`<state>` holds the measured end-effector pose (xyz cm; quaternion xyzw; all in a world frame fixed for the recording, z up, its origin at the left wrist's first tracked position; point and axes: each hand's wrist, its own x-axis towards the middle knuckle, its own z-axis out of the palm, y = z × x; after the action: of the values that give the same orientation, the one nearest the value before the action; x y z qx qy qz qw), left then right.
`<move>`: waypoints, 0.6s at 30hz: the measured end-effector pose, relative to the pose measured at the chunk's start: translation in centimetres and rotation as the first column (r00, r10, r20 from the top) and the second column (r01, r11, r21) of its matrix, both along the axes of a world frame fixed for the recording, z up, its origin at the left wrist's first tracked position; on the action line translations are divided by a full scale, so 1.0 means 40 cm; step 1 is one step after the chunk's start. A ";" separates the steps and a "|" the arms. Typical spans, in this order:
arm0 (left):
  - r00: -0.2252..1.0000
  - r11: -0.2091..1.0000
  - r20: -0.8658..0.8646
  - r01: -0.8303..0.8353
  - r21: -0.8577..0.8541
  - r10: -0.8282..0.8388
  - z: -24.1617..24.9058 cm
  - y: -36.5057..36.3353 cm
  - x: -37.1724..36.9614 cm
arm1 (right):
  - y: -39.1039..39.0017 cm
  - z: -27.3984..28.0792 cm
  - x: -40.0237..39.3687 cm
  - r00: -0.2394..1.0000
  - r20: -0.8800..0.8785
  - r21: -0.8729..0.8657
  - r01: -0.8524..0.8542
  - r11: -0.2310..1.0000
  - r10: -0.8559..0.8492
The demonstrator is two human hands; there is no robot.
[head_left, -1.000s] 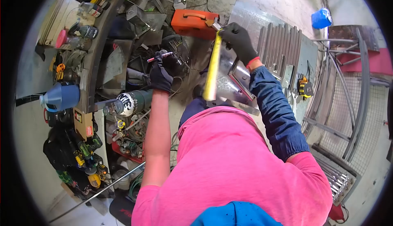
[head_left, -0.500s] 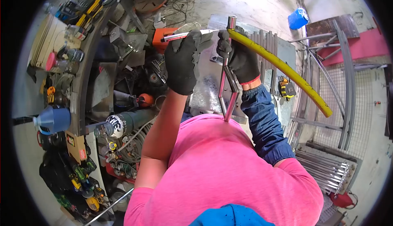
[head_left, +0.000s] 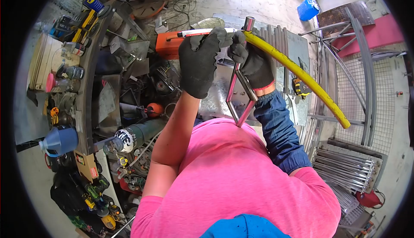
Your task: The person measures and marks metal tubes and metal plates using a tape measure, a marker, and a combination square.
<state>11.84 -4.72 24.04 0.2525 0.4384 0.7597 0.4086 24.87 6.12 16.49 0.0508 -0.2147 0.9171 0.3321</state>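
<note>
My left hand (head_left: 198,63), in a dark work glove, is closed around a white marker pen (head_left: 196,33) with red print. The pen lies nearly level and its right end is close to the upper part of a shiny metal tube. My right hand (head_left: 252,59), gloved with a red cuff, grips this bent metal tube (head_left: 231,87), whose lower part forms a diamond shape near the pink shirt. From the tube's top a long, curved yellow hose-like strip (head_left: 297,71) with dark marks extends down to the right. My right fingers partly hide where strip and tube meet.
A metal-topped table (head_left: 213,102) lies below my hands, with metal bars (head_left: 276,40) and a yellow-black tape measure (head_left: 300,88). At left stand a cluttered shelf (head_left: 84,104) and a gas cylinder (head_left: 142,134). A metal frame (head_left: 364,74) and blue jug (head_left: 308,9) are at right.
The bent tube has turned slightly, so its diamond opening looks wider. My left hand and the marker pen have shifted a little to the right. The whole view has shifted slightly.
</note>
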 end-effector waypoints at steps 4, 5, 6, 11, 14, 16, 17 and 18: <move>0.996 0.997 -0.091 -0.003 0.080 0.010 -0.012 0.005 -0.004 | -0.010 0.022 0.003 1.000 0.015 -0.004 0.001 1.000 -0.001; 0.996 0.997 -0.091 -0.005 0.080 0.012 -0.015 0.007 -0.009 | -0.004 0.012 0.003 1.000 0.016 0.008 -0.015 1.000 0.015; 0.991 0.998 -0.132 -0.001 0.070 0.011 -0.016 0.007 -0.015 | -0.002 0.013 0.002 0.999 0.017 0.021 -0.032 0.999 0.031; 0.969 0.999 -0.245 -0.007 0.046 0.018 0.012 -0.012 -0.022 | -0.023 0.030 0.003 0.997 0.083 0.005 0.004 1.000 -0.004; 0.979 1.000 -0.202 -0.012 0.011 0.014 0.027 -0.018 -0.025 | -0.022 0.027 0.001 0.996 0.087 0.040 -0.009 0.999 0.005; 0.973 0.998 -0.232 -0.024 -0.062 0.009 0.038 -0.023 -0.031 | -0.026 0.032 -0.003 0.996 0.076 0.081 -0.044 0.996 0.038; 0.972 0.998 -0.235 -0.028 -0.063 0.012 0.040 -0.027 -0.032 | -0.033 0.036 -0.001 0.997 0.073 0.049 -0.015 0.999 0.012; 0.960 0.999 -0.279 -0.041 -0.034 0.030 0.043 -0.032 -0.032 | -0.041 0.046 -0.001 0.997 0.072 0.017 0.013 1.000 -0.014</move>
<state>10.57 -6.00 25.74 0.3407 0.5106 0.7152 0.3341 24.82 4.50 18.31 0.0189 -0.2348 0.9142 0.3297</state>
